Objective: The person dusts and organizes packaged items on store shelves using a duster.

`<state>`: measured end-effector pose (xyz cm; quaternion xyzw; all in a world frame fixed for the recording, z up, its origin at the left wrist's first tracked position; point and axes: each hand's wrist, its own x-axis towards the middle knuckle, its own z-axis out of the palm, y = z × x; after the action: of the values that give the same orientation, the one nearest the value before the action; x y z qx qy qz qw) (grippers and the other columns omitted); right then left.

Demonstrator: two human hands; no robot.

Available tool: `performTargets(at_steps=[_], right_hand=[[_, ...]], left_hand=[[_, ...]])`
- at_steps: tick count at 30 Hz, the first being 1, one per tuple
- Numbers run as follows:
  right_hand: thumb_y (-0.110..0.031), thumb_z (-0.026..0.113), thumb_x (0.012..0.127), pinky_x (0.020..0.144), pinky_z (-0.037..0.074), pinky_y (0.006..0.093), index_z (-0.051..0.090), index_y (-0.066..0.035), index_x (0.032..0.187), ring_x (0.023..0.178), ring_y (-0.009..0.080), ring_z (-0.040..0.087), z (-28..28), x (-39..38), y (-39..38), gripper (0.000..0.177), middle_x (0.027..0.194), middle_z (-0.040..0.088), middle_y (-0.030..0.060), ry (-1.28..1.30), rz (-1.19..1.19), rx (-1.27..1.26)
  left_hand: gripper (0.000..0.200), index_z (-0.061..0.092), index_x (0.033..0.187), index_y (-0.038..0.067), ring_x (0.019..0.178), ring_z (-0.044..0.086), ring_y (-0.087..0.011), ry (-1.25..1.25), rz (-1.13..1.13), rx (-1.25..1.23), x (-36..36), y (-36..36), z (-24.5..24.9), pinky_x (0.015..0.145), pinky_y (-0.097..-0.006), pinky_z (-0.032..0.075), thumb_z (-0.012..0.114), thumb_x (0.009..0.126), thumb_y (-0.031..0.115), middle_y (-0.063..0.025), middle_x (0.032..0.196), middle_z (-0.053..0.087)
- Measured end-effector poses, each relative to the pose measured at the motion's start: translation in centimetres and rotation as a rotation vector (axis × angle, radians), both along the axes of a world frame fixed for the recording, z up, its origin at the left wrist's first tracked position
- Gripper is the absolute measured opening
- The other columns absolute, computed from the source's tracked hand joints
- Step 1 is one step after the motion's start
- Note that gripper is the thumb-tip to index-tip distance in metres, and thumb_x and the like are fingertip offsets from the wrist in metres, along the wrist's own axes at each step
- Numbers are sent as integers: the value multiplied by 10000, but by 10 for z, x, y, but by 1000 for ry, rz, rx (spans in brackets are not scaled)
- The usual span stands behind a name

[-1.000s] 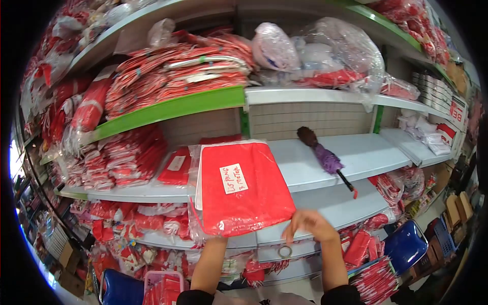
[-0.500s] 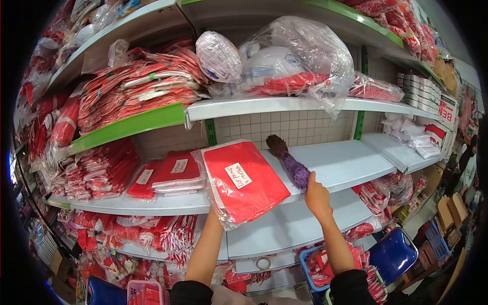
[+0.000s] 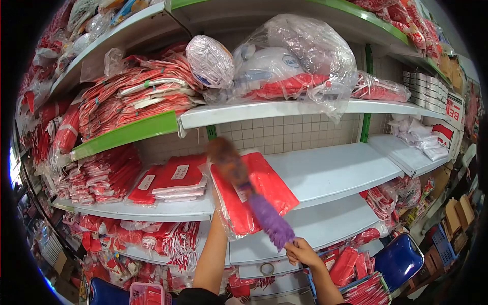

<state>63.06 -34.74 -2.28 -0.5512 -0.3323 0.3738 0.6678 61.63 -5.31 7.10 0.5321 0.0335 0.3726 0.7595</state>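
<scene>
A red folded cloth pack (image 3: 272, 185) in clear plastic, with a white label, is held up at the shelf edge by my left hand, which is hidden behind it; only the forearm shows below. My right hand (image 3: 301, 252) is closed on the lower end of a purple and brown feather duster (image 3: 272, 218). The duster slants up and left across the front of the pack, its brown tip blurred and covering part of the label.
The middle shelf (image 3: 335, 165) holds labelled red packs (image 3: 180, 175) at left. Above are stacked red packets (image 3: 142, 91) and a large clear plastic bag (image 3: 300, 61). Below right stand a blue chair (image 3: 401, 259) and a basket of red packs (image 3: 345, 267). A pink basket (image 3: 147, 292) is at lower left.
The duster has moved from the shelf surface to the left, in front of the red pack. My right hand has come lower and left. The pack has shifted slightly right and down.
</scene>
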Motion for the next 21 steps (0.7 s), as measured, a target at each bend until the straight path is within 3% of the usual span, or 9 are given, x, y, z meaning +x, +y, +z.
performTargets(at_steps=[4,8,9,13,16,20,21], right_hand=[[-277,415,969,321,269,255,350,-78,694,354,85,317,1,-8,7,346,468,285,-29,280,-147,88],[-270,383,981,306,216,235,342,-93,693,340,77,259,10,-10,-3,340,466,249,-33,270,277,-89],[-269,385,982,303,206,223,365,-87,728,338,70,254,10,-15,-3,313,467,258,-35,194,275,-117],[-280,382,984,301,198,231,369,-83,759,335,68,243,9,-11,8,299,464,258,-31,299,-70,69],[-263,424,971,306,201,231,375,-98,762,328,63,249,25,-24,22,271,476,295,-35,269,-190,78],[-256,421,974,308,173,233,354,-101,785,346,54,225,18,-12,36,253,495,268,-46,51,191,-54],[-267,375,988,309,173,245,324,-109,759,339,65,229,24,-13,40,283,473,253,-32,33,126,-86]], left_hand=[[339,540,1158,53,978,575,-174,4,14,2,-3,1,-3,861,-316,470,535,886,256,-63,1118,589],[337,542,1155,52,973,575,-173,3,18,-7,-6,-1,-7,856,-315,470,534,887,256,-62,1114,589],[337,542,1154,52,972,575,-172,3,18,-11,-7,-2,-11,855,-315,470,534,887,257,-62,1112,590],[335,544,1151,52,966,576,-171,15,21,-9,-12,-2,-14,851,-313,471,533,887,258,-61,1108,590],[333,545,1149,52,963,576,-169,18,22,-18,-14,-5,-18,848,-312,471,532,888,258,-61,1104,591],[332,547,1146,52,957,576,-168,15,27,-30,-21,-7,-28,844,-311,471,530,888,259,-60,1100,592],[331,547,1146,51,956,576,-167,20,30,-32,-24,-9,-34,843,-311,471,530,888,259,-60,1098,592]])
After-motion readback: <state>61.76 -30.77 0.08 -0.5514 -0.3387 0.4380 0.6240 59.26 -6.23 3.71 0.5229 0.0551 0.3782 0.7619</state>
